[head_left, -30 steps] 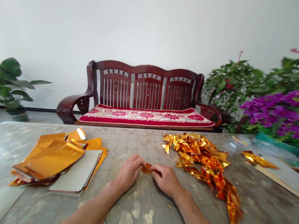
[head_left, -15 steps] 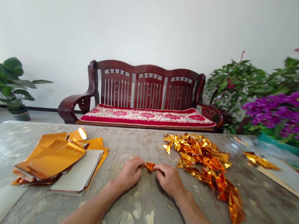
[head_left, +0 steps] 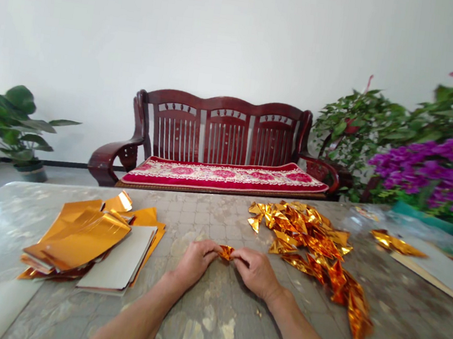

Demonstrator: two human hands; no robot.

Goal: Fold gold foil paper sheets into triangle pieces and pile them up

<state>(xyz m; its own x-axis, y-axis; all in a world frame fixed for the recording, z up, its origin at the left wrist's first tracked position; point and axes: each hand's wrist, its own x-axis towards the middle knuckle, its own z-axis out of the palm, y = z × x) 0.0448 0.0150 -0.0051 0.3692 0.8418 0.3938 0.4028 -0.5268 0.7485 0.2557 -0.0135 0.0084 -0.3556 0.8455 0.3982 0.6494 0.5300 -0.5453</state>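
Observation:
A small piece of gold foil paper [head_left: 226,252] is pinched between both my hands at the middle of the table [head_left: 208,311]. My left hand [head_left: 194,262] grips its left end with curled fingers. My right hand [head_left: 255,272] grips its right end the same way. Most of the foil piece is hidden by my fingers. A pile of folded gold foil pieces [head_left: 312,247] lies just right of my right hand. A stack of flat gold foil sheets [head_left: 87,240] with grey backs lies to the left of my left hand.
Another gold foil piece [head_left: 396,243] lies on flat sheets at the far right. Purple flowers [head_left: 439,169] and green plants stand at the table's right edge. A dark red wooden bench [head_left: 221,146] stands behind the table. A potted plant [head_left: 11,124] sits at left.
My hands have worked the foil piece slightly; it now sits a little higher and more to the right between my fingertips. The view has shifted slightly.

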